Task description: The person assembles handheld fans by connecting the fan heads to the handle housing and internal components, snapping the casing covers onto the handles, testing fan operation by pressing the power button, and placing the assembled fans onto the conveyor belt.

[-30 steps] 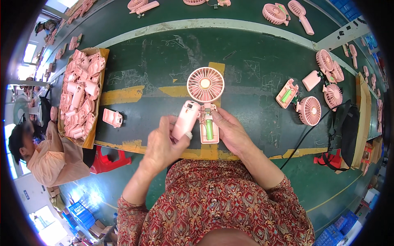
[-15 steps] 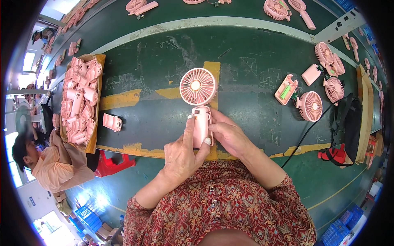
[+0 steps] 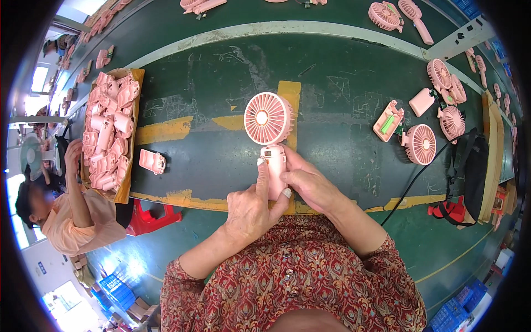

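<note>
A pink handheld fan [image 3: 267, 118] is held upright in front of me, its round grille at the top and its handle [image 3: 275, 188] toward my body. My right hand [image 3: 312, 181] grips the handle from the right, with the thumb on its front and the fingers behind. My left hand [image 3: 250, 211] is at the other side, its index fingertip against the handle's upper left, near a small dark window. The left thumb touches the handle's lower right. Both hands are closed on the same fan.
At left a carton [image 3: 135, 138] is heaped with pink shell parts, and a loose shell [image 3: 152, 161] lies beside it. Several unfinished fans [image 3: 420, 145] and an opened handle [image 3: 389, 120] are at right, near a black bag [image 3: 474, 171]. A co-worker [image 3: 83, 216] sits at left.
My left index finger has shifted slightly on the handle; both hands keep hold of the fan. Fan parts beyond the pale rail have moved right. The co-worker's hand has come up.
</note>
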`<state>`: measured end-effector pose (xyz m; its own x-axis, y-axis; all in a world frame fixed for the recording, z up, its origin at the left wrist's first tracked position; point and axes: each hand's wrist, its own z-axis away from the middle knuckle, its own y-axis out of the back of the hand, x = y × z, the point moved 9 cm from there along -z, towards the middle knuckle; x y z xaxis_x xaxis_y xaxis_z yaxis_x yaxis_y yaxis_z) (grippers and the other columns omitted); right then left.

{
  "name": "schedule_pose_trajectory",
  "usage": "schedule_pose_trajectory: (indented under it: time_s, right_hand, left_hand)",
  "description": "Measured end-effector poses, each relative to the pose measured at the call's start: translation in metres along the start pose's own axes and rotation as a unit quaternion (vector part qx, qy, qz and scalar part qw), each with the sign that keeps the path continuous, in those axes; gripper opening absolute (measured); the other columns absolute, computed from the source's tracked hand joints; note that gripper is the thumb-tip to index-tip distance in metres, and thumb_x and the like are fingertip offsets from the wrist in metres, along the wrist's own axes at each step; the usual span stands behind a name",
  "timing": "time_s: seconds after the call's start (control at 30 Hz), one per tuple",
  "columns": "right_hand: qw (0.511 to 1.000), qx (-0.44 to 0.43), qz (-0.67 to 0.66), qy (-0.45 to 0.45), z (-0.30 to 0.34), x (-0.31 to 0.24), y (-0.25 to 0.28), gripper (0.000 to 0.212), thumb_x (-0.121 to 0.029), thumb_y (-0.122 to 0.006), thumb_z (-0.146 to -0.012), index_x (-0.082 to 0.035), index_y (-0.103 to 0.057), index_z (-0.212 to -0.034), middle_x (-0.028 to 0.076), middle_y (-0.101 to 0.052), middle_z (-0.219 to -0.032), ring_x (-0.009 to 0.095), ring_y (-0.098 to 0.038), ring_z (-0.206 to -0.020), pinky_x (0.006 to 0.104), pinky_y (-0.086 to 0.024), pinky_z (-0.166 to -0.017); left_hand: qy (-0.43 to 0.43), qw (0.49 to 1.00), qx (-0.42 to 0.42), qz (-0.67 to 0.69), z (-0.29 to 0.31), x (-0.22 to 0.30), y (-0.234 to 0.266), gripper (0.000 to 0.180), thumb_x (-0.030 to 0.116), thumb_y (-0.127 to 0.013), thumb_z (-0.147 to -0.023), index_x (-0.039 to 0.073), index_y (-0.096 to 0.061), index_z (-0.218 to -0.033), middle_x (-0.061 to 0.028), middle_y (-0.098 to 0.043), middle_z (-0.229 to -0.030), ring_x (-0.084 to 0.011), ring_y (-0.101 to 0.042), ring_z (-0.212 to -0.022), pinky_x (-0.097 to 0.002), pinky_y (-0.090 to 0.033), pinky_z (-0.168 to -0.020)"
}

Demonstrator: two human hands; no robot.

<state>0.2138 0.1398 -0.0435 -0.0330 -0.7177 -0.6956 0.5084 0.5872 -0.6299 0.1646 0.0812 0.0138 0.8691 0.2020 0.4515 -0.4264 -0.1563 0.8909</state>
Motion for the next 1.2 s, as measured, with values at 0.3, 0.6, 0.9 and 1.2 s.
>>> schedule_pose_trajectory:
  time_s: [0.3,0.6,0.9,1.2]
  right_hand:
    - [0.98,0.073,0.169,0.079,0.001,-0.003,0.003,0.039,-0.02,-0.051,-0.094,-0.002,-0.042,-0.127,0.006,-0.053,-0.114,0.011,-0.05,-0.103,0.0245,-0.042,-0.088]
    - [0.993,0.045,-0.075,0.077,-0.001,-0.002,0.007,0.039,-0.016,-0.05,-0.093,0.002,-0.042,-0.126,0.014,-0.051,-0.123,0.021,-0.051,-0.113,0.0348,-0.044,-0.095]
    - [0.992,0.018,-0.06,0.11,0.012,-0.021,-0.009,0.042,-0.013,-0.055,-0.09,-0.002,-0.038,-0.127,0.016,-0.049,-0.124,0.026,-0.05,-0.116,0.04,-0.042,-0.098]
    - [0.986,0.065,-0.108,0.108,0.009,-0.021,0.001,0.044,-0.017,-0.059,-0.087,-0.002,-0.041,-0.124,0.016,-0.054,-0.115,0.026,-0.053,-0.111,0.0396,-0.044,-0.095]
  left_hand:
    - [-0.042,0.999,-0.002,-0.012,0.006,0.004,-0.01,0.075,0.026,-0.066,-0.076,-0.018,-0.03,-0.126,-0.0144,-0.059,-0.059,-0.025,-0.057,-0.041,-0.037,-0.044,-0.036]
    - [0.121,0.949,-0.011,0.291,-0.001,-0.035,-0.014,0.048,0.034,-0.064,-0.083,-0.004,-0.047,-0.107,-0.0163,-0.062,-0.073,-0.0229,-0.064,-0.062,-0.0324,-0.05,-0.055]
    - [0.087,0.924,-0.115,0.354,-0.007,-0.021,-0.016,0.033,0.027,-0.056,-0.088,-0.006,-0.051,-0.093,-0.0122,-0.062,-0.077,-0.0205,-0.062,-0.065,-0.0326,-0.05,-0.059]
    - [0.033,0.95,-0.079,0.299,-0.019,-0.015,-0.01,0.026,0.021,-0.058,-0.085,-0.005,-0.053,-0.088,-0.0172,-0.062,-0.069,-0.0285,-0.065,-0.063,-0.0346,-0.05,-0.057]
